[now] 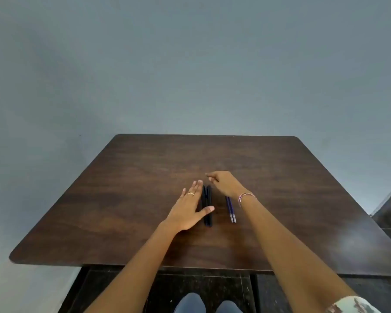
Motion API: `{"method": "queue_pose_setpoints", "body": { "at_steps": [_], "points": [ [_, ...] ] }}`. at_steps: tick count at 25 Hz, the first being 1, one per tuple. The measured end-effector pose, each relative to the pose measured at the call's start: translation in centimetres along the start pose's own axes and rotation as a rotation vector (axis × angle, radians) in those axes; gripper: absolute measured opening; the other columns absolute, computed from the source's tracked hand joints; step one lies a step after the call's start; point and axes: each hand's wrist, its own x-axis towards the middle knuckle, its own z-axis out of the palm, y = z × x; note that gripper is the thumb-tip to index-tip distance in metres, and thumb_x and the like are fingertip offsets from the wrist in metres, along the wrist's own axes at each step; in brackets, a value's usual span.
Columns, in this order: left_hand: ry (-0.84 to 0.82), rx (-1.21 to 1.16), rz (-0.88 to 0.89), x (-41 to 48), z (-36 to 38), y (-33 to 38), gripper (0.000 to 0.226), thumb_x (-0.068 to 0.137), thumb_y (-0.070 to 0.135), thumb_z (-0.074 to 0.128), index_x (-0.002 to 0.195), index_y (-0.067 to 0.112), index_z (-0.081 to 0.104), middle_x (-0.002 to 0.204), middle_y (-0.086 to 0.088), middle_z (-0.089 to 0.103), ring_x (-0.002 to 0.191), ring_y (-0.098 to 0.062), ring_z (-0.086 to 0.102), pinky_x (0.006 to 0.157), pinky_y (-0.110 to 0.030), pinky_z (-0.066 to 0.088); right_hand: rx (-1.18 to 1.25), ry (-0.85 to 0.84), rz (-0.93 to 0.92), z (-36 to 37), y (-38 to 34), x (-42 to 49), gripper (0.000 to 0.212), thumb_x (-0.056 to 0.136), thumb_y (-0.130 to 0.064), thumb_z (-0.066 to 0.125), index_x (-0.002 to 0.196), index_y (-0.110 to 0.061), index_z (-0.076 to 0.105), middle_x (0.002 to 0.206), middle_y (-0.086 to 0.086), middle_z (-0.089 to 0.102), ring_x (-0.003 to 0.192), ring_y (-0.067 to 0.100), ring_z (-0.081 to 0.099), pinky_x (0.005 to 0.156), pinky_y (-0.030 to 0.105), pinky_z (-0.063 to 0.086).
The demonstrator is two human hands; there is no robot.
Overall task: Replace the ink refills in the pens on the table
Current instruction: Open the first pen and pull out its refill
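Note:
Dark pens (208, 199) lie side by side in the middle of the brown table (127, 199), pointing away from me. My left hand (187, 208) lies flat beside them on their left, fingers straight, thumb resting across the pens. Two thin blue ink refills (230, 208) with clear tips lie to the right of the pens. My right hand (224, 182) hovers over the far ends of the refills and pens, fingers loosely curled and pointing left; I see nothing held in it.
The table's far edge meets a plain grey-blue wall (190, 64). Dark floor tiles (388, 211) show at the right and below the near edge, where my knees (208, 303) appear.

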Motion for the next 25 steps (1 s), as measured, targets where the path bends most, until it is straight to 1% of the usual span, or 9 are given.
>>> {"method": "queue_pose_setpoints", "body": {
  "at_steps": [2, 6, 9, 11, 13, 16, 20, 22, 25],
  "points": [
    [-0.049, -0.024, 0.044, -0.2, 0.0, -0.4, 0.093, 0.088, 0.061, 0.046, 0.15, 0.019, -0.009, 0.16, 0.001, -0.006, 0.143, -0.004, -0.011, 0.116, -0.03, -0.006, -0.038, -0.064, -0.024, 0.0, -0.2, 0.5, 0.036, 0.1, -0.011, 0.042, 0.134, -0.008, 0.053, 0.137, 0.011, 0.056, 0.128, 0.022, 0.051, 0.106, 0.027, 0.034],
    [-0.084, -0.143, 0.039, -0.7, 0.3, -1.2, 0.115, 0.072, 0.067, 0.063, 0.151, 0.023, -0.009, 0.158, 0.004, -0.007, 0.14, -0.001, -0.013, 0.115, -0.028, -0.006, -0.046, -0.119, -0.017, 0.3, -0.7, 1.4, 0.037, 0.1, -0.009, 0.042, 0.135, -0.008, 0.052, 0.137, 0.01, 0.056, 0.127, 0.022, 0.051, 0.105, 0.026, 0.034],
    [-0.107, -0.195, 0.047, -0.8, 0.6, -2.1, 0.129, 0.061, 0.071, 0.071, 0.151, 0.026, -0.01, 0.155, 0.012, -0.008, 0.139, 0.001, -0.015, 0.114, -0.026, -0.007, -0.015, -0.133, -0.024, 0.8, -0.7, 1.8, 0.038, 0.1, -0.01, 0.043, 0.138, -0.01, 0.049, 0.134, 0.012, 0.058, 0.125, 0.023, 0.053, 0.103, 0.026, 0.035],
    [-0.104, -0.232, 0.057, -0.8, 0.8, -2.4, 0.133, 0.055, 0.073, 0.073, 0.15, 0.03, -0.009, 0.152, 0.018, -0.009, 0.137, 0.004, -0.014, 0.114, -0.026, -0.006, 0.001, -0.137, -0.015, 1.1, -0.6, 1.9, 0.04, 0.099, -0.009, 0.043, 0.139, -0.011, 0.047, 0.13, 0.013, 0.06, 0.123, 0.024, 0.054, 0.102, 0.026, 0.036],
    [-0.093, -0.259, 0.049, -0.7, 0.9, -2.4, 0.135, 0.053, 0.072, 0.074, 0.151, 0.031, -0.008, 0.153, 0.017, -0.007, 0.137, 0.003, -0.013, 0.114, -0.026, -0.003, 0.026, -0.137, -0.004, 1.1, -0.5, 1.9, 0.04, 0.099, -0.008, 0.042, 0.139, -0.011, 0.046, 0.129, 0.013, 0.061, 0.123, 0.023, 0.055, 0.104, 0.028, 0.037],
    [-0.077, -0.267, 0.039, -0.8, 0.9, -2.4, 0.132, 0.055, 0.069, 0.076, 0.151, 0.03, -0.006, 0.158, 0.01, -0.004, 0.14, 0.0, -0.01, 0.115, -0.028, -0.001, 0.034, -0.129, 0.002, 1.2, -0.6, 1.8, 0.041, 0.099, -0.005, 0.041, 0.139, -0.01, 0.047, 0.129, 0.013, 0.061, 0.123, 0.023, 0.055, 0.105, 0.029, 0.037],
    [-0.055, -0.274, 0.005, -0.7, 1.1, -2.4, 0.128, 0.058, 0.068, 0.075, 0.151, 0.032, -0.005, 0.16, 0.005, -0.002, 0.146, -0.013, -0.002, 0.117, -0.034, 0.004, 0.049, -0.11, 0.017, 1.5, -0.6, 1.6, 0.044, 0.097, 0.001, 0.037, 0.138, -0.009, 0.047, 0.127, 0.013, 0.063, 0.123, 0.02, 0.055, 0.101, 0.021, 0.035],
    [-0.046, -0.289, -0.016, -0.7, 1.1, -2.4, 0.128, 0.057, 0.068, 0.075, 0.151, 0.033, -0.004, 0.16, 0.005, -0.001, 0.147, -0.017, 0.0, 0.118, -0.037, 0.007, 0.066, -0.094, 0.028, 1.6, -0.6, 1.6, 0.043, 0.097, 0.001, 0.037, 0.138, -0.008, 0.047, 0.126, 0.014, 0.063, 0.123, 0.02, 0.055, 0.099, 0.018, 0.035],
    [-0.005, -0.33, -0.033, -0.9, 1.1, -2.4, 0.129, 0.055, 0.064, 0.079, 0.151, 0.033, -0.001, 0.16, 0.006, 0.002, 0.147, -0.014, 0.002, 0.119, -0.038, 0.012, 0.092, -0.069, 0.034, 1.6, -0.7, 1.7, 0.043, 0.097, 0.001, 0.036, 0.137, -0.007, 0.048, 0.124, 0.016, 0.064, 0.121, 0.022, 0.057, 0.097, 0.018, 0.037]
  ]
}}
